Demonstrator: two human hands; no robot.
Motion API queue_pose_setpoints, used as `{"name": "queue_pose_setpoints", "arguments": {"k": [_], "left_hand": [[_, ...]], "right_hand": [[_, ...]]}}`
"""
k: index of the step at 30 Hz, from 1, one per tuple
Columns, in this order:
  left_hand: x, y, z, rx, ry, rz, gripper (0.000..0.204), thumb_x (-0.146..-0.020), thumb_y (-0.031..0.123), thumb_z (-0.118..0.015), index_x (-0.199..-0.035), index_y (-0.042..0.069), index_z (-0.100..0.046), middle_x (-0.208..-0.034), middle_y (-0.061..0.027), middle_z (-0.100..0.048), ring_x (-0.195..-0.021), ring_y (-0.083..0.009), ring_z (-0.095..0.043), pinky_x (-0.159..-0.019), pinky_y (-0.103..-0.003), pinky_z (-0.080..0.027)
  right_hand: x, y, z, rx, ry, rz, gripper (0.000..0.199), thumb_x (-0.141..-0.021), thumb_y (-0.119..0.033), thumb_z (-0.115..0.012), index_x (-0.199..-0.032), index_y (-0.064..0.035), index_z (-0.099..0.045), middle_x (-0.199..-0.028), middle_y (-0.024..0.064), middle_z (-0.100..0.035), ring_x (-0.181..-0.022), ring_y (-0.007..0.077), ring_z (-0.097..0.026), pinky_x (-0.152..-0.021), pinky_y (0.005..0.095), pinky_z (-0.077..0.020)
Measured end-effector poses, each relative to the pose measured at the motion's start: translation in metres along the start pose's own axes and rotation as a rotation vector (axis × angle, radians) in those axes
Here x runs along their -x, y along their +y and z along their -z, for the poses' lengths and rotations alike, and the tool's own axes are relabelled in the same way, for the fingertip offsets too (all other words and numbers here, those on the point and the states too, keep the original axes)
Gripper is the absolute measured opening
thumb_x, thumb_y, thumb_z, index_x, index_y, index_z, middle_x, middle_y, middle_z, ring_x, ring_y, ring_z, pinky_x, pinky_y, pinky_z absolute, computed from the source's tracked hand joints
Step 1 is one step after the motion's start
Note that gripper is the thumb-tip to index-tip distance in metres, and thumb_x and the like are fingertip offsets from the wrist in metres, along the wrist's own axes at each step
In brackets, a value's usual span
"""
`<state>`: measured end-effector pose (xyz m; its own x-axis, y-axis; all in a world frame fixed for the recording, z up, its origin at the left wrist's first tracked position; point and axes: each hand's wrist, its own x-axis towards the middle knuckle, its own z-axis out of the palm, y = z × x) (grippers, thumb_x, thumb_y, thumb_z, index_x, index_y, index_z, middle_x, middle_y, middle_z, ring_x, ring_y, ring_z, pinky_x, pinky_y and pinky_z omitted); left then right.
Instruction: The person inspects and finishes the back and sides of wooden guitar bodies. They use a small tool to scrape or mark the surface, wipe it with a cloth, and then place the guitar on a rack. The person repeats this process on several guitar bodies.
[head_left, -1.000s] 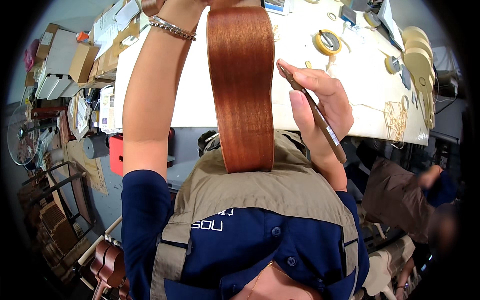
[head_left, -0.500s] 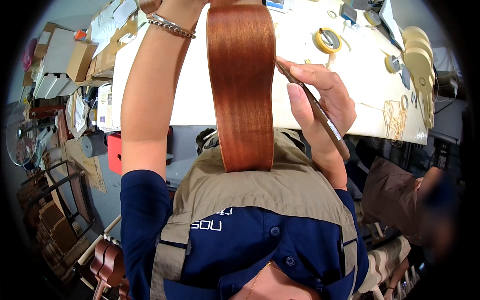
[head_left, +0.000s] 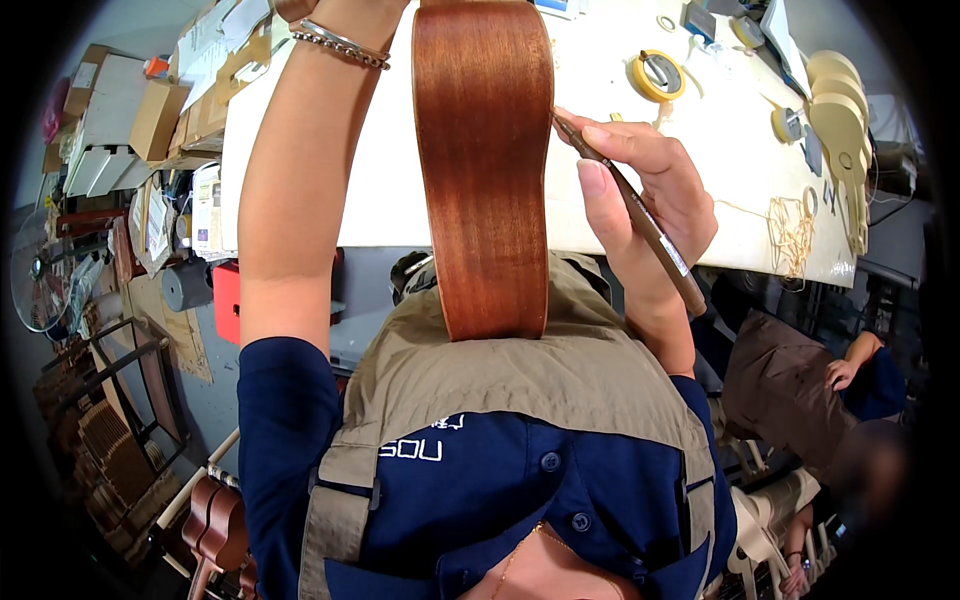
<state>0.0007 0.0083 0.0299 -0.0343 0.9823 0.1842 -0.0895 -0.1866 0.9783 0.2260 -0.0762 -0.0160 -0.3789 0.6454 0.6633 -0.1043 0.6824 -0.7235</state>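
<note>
- The right hand (head_left: 650, 190) had slid slightly along the reddish-brown wooden instrument body (head_left: 485, 170), fingers pinched on a thin dark tool (head_left: 630, 205) whose tip met the body's right edge.
- That looked like edge work creeping along.
- The body stood braced between chest and white worktop (head_left: 640, 130), barely shifted.
- The left hand (head_left: 300, 8) was cut off at the frame top; its grip couldn't be told. The bracelet (head_left: 340, 42) showed at the wrist.
- A yellow tape roll (head_left: 655, 75) sat toward the worktop's far edge, pale cut-out shapes (head_left: 840, 110) at its right edge.
- Cardboard boxes (head_left: 150, 110) were piled left; another seated person (head_left: 800, 370) was at right.
</note>
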Motion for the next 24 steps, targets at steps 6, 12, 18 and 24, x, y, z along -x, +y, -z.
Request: {"name": "queue_pose_setpoints", "arguments": {"k": [6,12,18,24], "left_hand": [[0.003,0.002,-0.006,0.081,0.008,-0.003,0.036,-0.094,0.036,-0.049,-0.066,0.014,-0.042,-0.060,0.0051,-0.040,-0.054,-0.0066,-0.044,-0.056,-0.020,-0.042],[-0.002,-0.002,-0.002,0.102,-0.023,-0.011,0.035,-0.094,0.035,-0.049,-0.067,0.013,-0.043,-0.062,0.0040,-0.043,-0.056,-0.0080,-0.048,-0.060,-0.020,-0.045],[-0.001,-0.002,-0.003,0.075,-0.017,-0.018,0.035,-0.094,0.035,-0.048,-0.068,0.013,-0.044,-0.063,0.0034,-0.044,-0.058,-0.0085,-0.050,-0.062,-0.021,-0.045],[-0.005,-0.006,0.000,0.088,-0.056,-0.029,0.034,-0.094,0.034,-0.049,-0.068,0.012,-0.045,-0.062,0.0029,-0.045,-0.058,-0.0093,-0.052,-0.062,-0.021,-0.046]], "right_hand": [[0.006,-0.002,0.001,0.013,-0.022,-0.053,0.018,-0.071,0.006,-0.067,-0.088,0.0027,-0.062,-0.085,0.0144,-0.067,-0.079,0.0200,-0.067,-0.069,0.0255,-0.0521],[0.010,0.001,0.003,-0.002,-0.035,-0.058,0.018,-0.071,0.006,-0.067,-0.088,0.0030,-0.062,-0.085,0.0146,-0.067,-0.078,0.0198,-0.067,-0.069,0.0257,-0.0523],[0.007,0.003,0.003,-0.002,-0.028,-0.022,0.019,-0.071,0.006,-0.067,-0.089,0.0033,-0.062,-0.084,0.0147,-0.067,-0.078,0.0204,-0.067,-0.068,0.0257,-0.0524],[0.018,-0.001,0.003,-0.015,-0.041,-0.152,0.017,-0.071,0.006,-0.066,-0.087,0.0040,-0.062,-0.084,0.0155,-0.067,-0.077,0.0208,-0.067,-0.069,0.0262,-0.0524]]}}
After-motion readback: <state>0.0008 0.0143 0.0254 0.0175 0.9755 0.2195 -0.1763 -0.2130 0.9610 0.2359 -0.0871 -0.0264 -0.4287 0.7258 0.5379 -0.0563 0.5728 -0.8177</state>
